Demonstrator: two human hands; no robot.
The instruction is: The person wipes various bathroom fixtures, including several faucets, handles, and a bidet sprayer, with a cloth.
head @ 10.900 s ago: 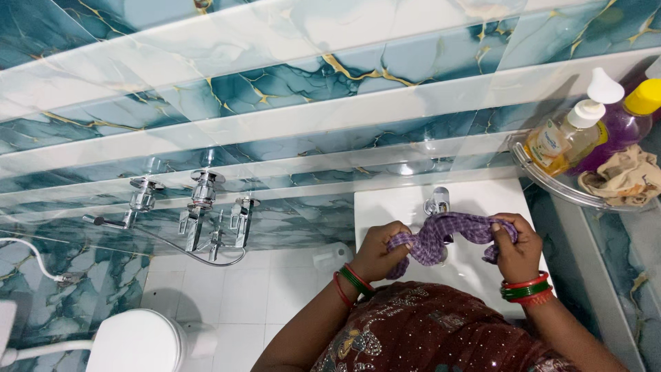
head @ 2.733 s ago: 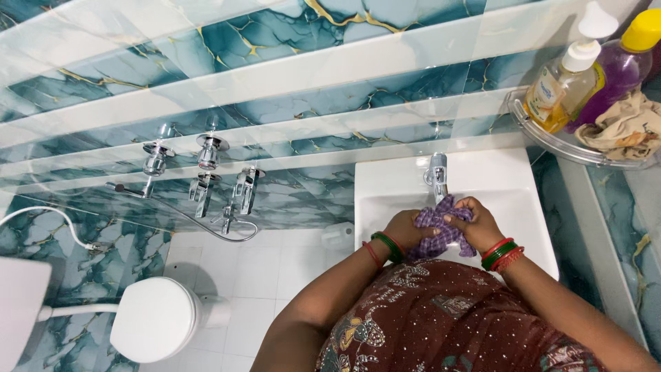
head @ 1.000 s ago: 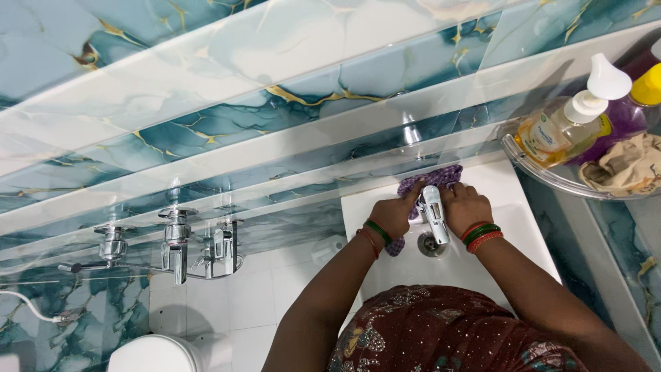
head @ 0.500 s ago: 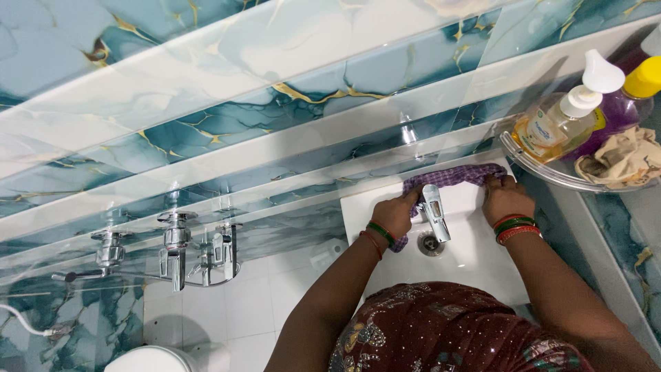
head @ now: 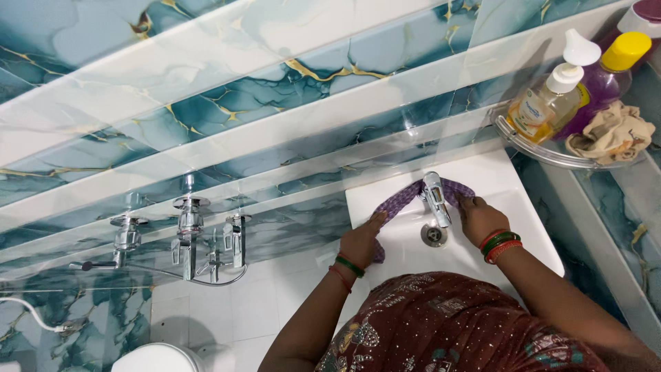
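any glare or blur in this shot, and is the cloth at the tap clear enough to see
Head view: bright streaky glare on the glossy tiled wall; lines bend slightly toward the edges; little blur. The purple cloth looped behind the tap is sharp, left hand and right hand each holding an end.

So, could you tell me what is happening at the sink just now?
A person has a purple checked cloth looped behind the chrome tap of the white washbasin. The left hand holds one end and the right hand the other. Soap bottles sit on the corner shelf.
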